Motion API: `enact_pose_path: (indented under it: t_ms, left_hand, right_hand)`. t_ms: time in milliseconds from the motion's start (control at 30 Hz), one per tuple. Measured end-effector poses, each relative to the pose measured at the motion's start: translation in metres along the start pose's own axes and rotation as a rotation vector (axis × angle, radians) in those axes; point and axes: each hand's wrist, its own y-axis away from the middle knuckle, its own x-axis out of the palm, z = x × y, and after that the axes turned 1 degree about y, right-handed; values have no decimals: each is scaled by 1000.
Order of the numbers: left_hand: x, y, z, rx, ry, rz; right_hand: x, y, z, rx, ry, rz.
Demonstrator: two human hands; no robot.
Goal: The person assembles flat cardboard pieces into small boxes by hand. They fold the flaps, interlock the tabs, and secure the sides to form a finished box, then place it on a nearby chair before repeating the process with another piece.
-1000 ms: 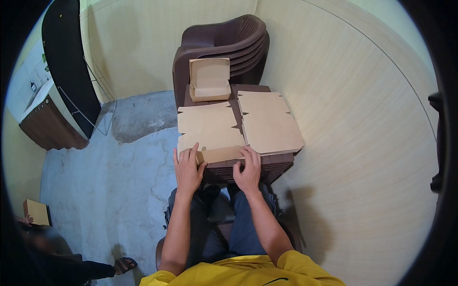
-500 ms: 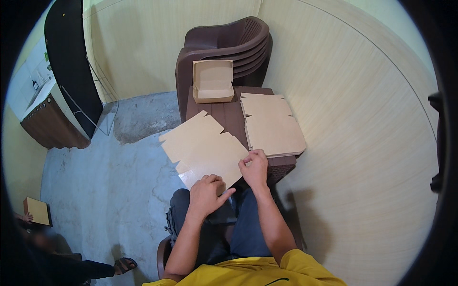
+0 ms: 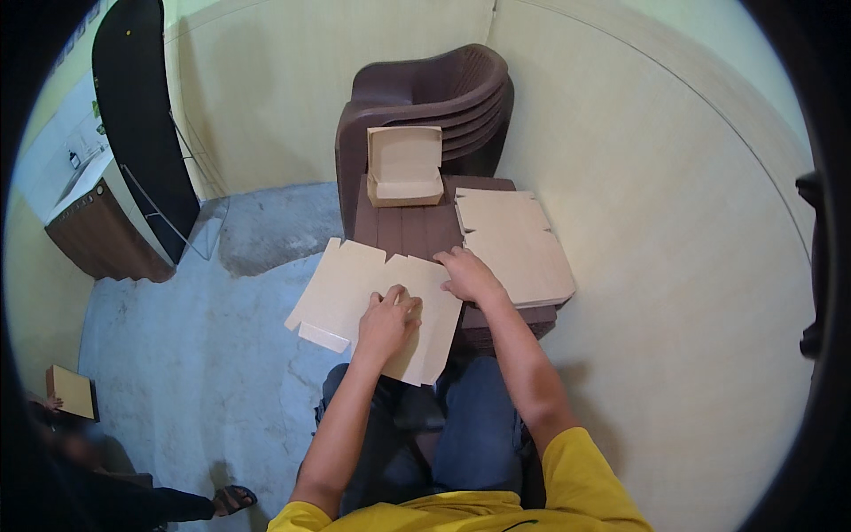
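Observation:
A flat, notched cardboard box blank (image 3: 341, 279) lies over my lap and the near end of the brown slatted table. My left hand (image 3: 387, 324) rests on its middle, fingers spread and slightly bent. At the blank's far right edge, my right hand (image 3: 470, 277) grips the cardboard between thumb and fingers. A narrow flap (image 3: 324, 337) shows at the blank's left end. Beside my right hand sits a stack of similar flat blanks (image 3: 516, 248). Farther back, a folded cardboard box (image 3: 405, 168) stands with its lid raised.
Stacked brown plastic chairs (image 3: 425, 84) stand behind the brown table (image 3: 399, 229). A pale panelled wall (image 3: 656, 266) rises at right. At lower left are another person's sandalled foot (image 3: 234, 499) and a hand on a cardboard box (image 3: 73, 392). A sink counter (image 3: 106, 222) is at far left.
The blank has turned clockwise and shifted. My left hand has moved forward onto its middle. My right hand has moved farther along its right edge, and the view has tilted slightly.

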Motion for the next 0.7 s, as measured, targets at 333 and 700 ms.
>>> enact_pose_path:
  t_ms: [333, 700]
  left_hand:
    - [1, -21, 7, -48, 130, -8]
    - [14, -35, 23, -19, 255, -111]
  right_hand:
    - [1, -39, -22, -57, -122, 78]
    - [2, -10, 13, -114, -62, -236]
